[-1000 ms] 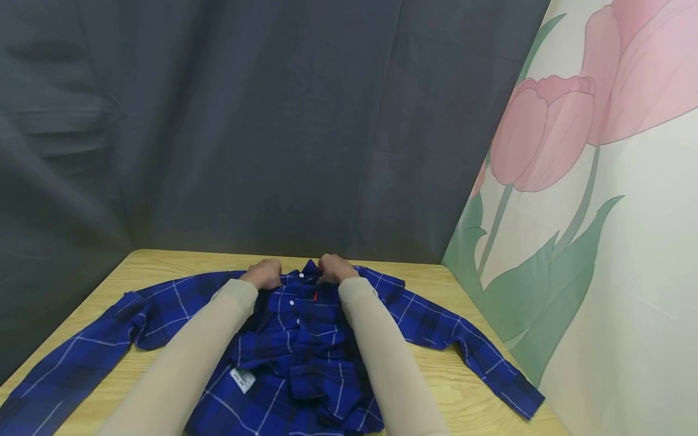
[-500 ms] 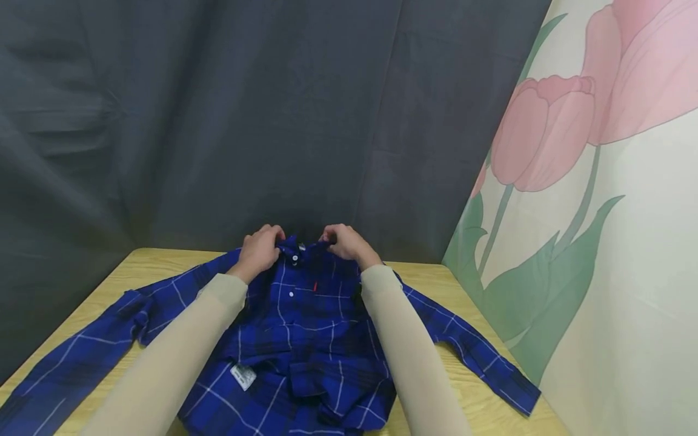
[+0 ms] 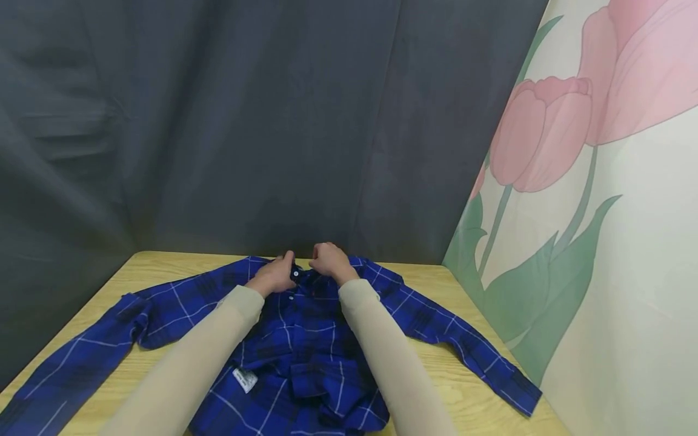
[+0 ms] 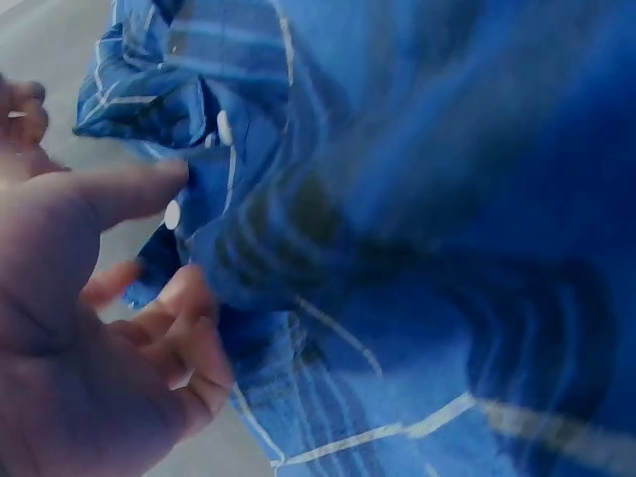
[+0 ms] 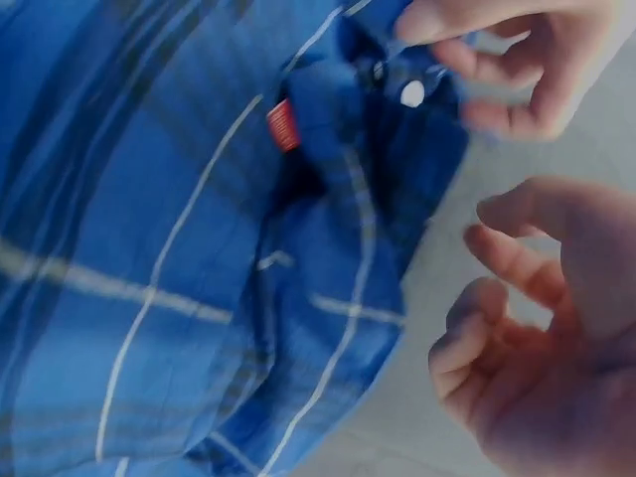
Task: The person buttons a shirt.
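A blue plaid button-up shirt (image 3: 313, 339) lies front up on the table, its sleeves spread to both sides and its lower part bunched. My left hand (image 3: 275, 275) pinches the collar edge beside a white button; in the right wrist view its thumb and fingers (image 5: 477, 65) lie at that edge. To the right, my right hand (image 3: 331, 263) is just over the collar in the head view. In the right wrist view my right hand (image 5: 556, 328) shows loosely bent fingers with nothing between them, apart from the cloth. A small red tag (image 5: 283, 125) shows on the shirt front.
The wooden table (image 3: 436, 375) ends at the back against a dark grey curtain (image 3: 283, 133). On the right stands a wall with painted tulips (image 3: 545, 133). A white label (image 3: 245, 379) shows on the shirt's lower part. The right cuff (image 3: 526, 396) reaches near the table's right edge.
Both hands raised the collar, then came down again. My right hand has let go of the collar, while my left hand has shifted slightly right along it. The shirt's upper part now lies lower.
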{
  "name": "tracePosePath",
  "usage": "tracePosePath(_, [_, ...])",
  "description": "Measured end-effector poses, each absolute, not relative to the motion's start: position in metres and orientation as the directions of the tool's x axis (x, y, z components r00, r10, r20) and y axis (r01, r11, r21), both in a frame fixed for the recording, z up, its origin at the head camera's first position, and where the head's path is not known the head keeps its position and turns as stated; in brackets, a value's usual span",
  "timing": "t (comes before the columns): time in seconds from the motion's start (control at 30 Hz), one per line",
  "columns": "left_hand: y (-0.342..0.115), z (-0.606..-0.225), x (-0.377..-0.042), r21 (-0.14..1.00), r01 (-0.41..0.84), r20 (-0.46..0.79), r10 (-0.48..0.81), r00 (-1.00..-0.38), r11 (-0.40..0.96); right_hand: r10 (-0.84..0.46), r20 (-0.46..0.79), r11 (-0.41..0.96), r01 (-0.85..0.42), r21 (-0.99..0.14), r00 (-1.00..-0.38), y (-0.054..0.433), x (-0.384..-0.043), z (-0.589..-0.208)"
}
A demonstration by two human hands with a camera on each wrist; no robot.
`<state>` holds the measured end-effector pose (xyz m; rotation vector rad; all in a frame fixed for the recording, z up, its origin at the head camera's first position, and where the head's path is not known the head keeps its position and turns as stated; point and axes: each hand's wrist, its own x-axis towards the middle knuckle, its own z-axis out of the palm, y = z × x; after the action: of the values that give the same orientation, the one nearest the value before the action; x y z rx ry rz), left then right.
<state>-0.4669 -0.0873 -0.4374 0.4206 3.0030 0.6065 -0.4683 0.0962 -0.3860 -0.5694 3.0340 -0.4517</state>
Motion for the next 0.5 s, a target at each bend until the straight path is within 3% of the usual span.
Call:
tracePosePath(0.13, [-0.085,-0.445,-0.473,0.368,0.27,0.008,0.288,-0.958,0.889,-0.429,-0.175,0.856,-0.337,-0.393,-0.886,0.087,-0.462,-0.385])
tracePosePath(0.27, [-0.087,-0.456,-0.478,0.351,0.28,-0.002,0.3,-0.954,0.893,-0.403,-0.376,0.869,-0.22,-0.443,-0.835,0.083,-0.455,-0.393])
tracePosePath(0.33, [-0.088,-0.457,-0.479,0.335,0.279,0.008,0.293,-0.956,0.9,-0.341,-0.364,0.891,-0.174,-0.42,-0.866,0.081,-0.453,-0.397])
tracePosePath(0.5, [-0.089,-0.445,-0.471,0.372,0.248,0.021,0.259,-0.966,0.895,-0.086,-0.182,0.962,-0.035,-0.271,-0.98,0.073,-0.456,-0.404])
